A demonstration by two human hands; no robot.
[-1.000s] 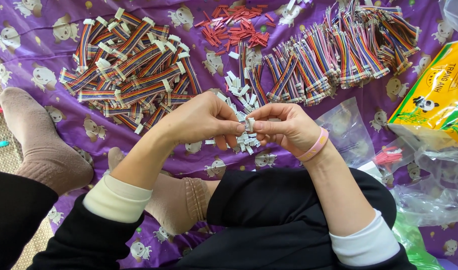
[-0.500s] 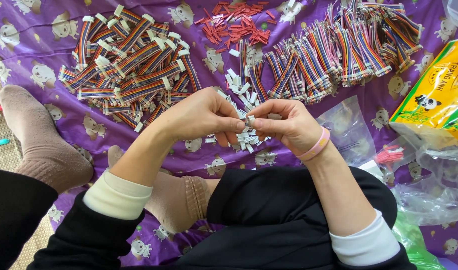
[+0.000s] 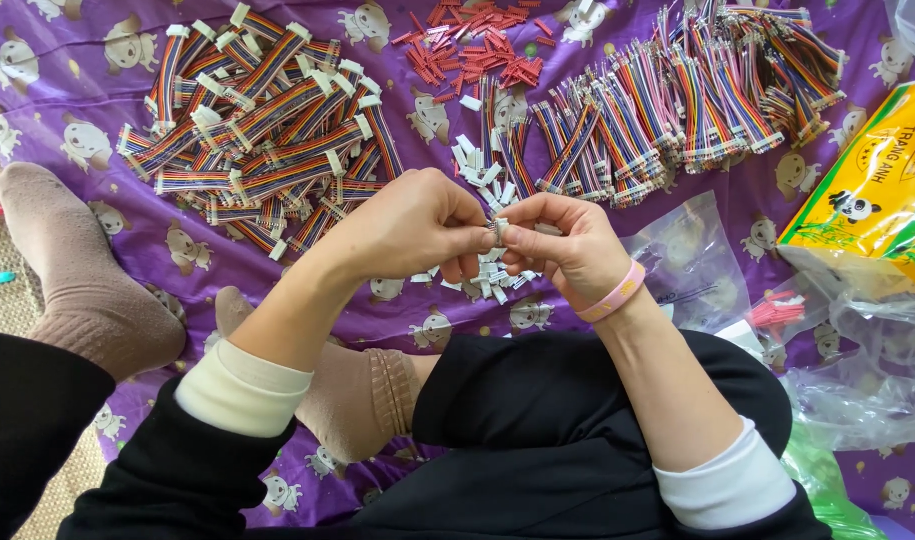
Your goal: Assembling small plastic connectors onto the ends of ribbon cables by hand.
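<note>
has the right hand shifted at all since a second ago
No. The right hand sits in the same spot over the scattered white connector housings, fingertips meeting the left hand, just below the red connector pile.

A yellow packet (image 3: 868,190) lies at the purple cloth's (image 3: 678,290) right edge; red connectors (image 3: 473,45) sit near its top edge.

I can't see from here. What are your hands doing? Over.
Left hand and right hand pinching one small white connector together. Loose white connectors beneath, rainbow cable bundles beyond. Nothing blocking.
</note>
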